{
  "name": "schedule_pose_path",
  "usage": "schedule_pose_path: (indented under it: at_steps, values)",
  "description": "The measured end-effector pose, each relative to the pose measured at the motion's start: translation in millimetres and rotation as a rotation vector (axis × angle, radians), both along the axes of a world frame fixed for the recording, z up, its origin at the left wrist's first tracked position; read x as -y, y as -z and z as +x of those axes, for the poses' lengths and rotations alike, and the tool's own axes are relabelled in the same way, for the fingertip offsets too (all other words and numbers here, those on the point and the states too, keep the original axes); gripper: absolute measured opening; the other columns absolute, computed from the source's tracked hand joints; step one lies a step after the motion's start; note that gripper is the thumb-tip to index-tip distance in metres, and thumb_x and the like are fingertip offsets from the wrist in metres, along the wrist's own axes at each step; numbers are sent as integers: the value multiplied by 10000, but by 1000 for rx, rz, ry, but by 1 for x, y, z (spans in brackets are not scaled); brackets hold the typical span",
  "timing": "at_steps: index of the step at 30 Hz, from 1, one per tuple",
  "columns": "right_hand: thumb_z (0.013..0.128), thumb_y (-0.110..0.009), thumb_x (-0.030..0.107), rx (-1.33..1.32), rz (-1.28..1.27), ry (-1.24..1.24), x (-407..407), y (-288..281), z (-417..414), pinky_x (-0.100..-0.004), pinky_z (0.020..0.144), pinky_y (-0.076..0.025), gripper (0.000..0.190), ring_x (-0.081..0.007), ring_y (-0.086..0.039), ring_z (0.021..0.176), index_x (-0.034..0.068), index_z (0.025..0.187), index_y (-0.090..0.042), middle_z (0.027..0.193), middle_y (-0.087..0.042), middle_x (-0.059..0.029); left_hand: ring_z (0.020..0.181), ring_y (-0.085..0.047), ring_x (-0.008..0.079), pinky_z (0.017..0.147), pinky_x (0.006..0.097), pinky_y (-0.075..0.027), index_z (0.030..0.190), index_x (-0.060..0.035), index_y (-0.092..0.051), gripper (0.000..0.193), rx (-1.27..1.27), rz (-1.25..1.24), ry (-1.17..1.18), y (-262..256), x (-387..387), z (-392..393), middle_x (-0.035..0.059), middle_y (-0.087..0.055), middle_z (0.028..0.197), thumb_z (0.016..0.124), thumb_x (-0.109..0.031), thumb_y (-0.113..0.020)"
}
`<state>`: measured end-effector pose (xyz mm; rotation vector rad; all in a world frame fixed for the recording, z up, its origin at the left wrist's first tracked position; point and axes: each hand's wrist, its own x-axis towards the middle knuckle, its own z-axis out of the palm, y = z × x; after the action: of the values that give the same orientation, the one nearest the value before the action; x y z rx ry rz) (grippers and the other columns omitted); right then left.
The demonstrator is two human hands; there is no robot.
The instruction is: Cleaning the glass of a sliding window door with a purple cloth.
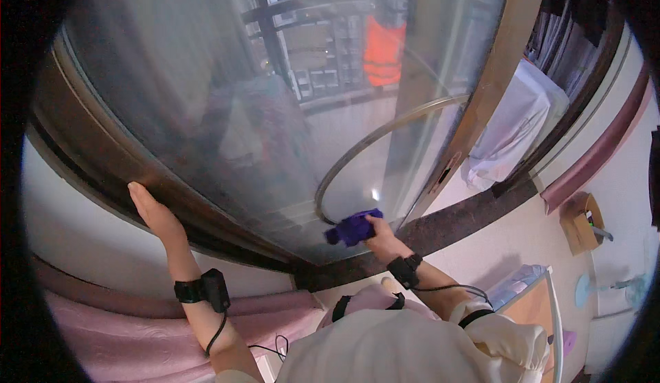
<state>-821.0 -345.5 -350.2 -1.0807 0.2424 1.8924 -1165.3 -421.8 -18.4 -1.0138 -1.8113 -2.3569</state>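
Observation:
My right hand holds a bunched purple cloth at the lower part of a large glass door pane. The cloth overlaps the lower end of a curved strip that arcs across the pane. My left hand lies with straight fingers against the brown door frame on the left and holds nothing. Black straps with small boxes circle both of my wrists.
Pink curtains hang at lower left, and another pink curtain hangs at right. Beyond the door's right edge stands a white-covered object. A cardboard box sits on the floor at right. A dark threshold crosses the floor.

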Motion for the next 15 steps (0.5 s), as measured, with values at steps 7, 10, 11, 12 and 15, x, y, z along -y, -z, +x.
schedule_pose_path:
  at_steps: [7,10,11,12,15]
  values:
    - [951,-537,192,-333,318,-319,46,-216,-47,-422,967,-489,260,-262,-625,1036,0,1123,-572,1100,-649,-127,1353,-331,261,1114,347,-241,1445,36,-282,686,-37,-6,-28,1,5,0,155,-309,1495,1002,-486,-324]
    - [958,-509,169,-339,309,-379,40,-215,-54,-407,969,-491,269,-257,-630,1032,-29,1130,-568,1122,-646,-140,1337,-348,265,1108,349,-248,1438,38,-295,681,-56,-30,-30,5,7,-7,162,-337,1474,1002,-484,-324]
    - [955,-494,146,-364,303,-419,37,-200,-55,-412,965,-494,256,-256,-634,1022,-32,1118,-578,1121,-647,-147,1335,-349,266,1108,349,-248,1436,39,-298,680,-47,-34,1,4,8,-6,164,-343,1469,1002,-484,-324]
    - [951,-479,123,-391,296,-462,35,-183,-59,-416,961,-496,248,-256,-638,1013,-36,1107,-587,1121,-647,-155,1335,-349,266,1108,349,-248,1436,39,-298,680,-44,-37,-17,5,9,-9,164,-343,1469,1002,-484,-324]
    - [926,-477,77,-376,231,-545,25,-96,-81,-425,980,-487,248,-262,-632,1038,-55,1107,-584,1110,-651,-159,1369,-311,276,1119,353,-232,1446,37,-278,697,-12,-33,-94,6,11,-5,172,-304,1498,1000,-497,-305]
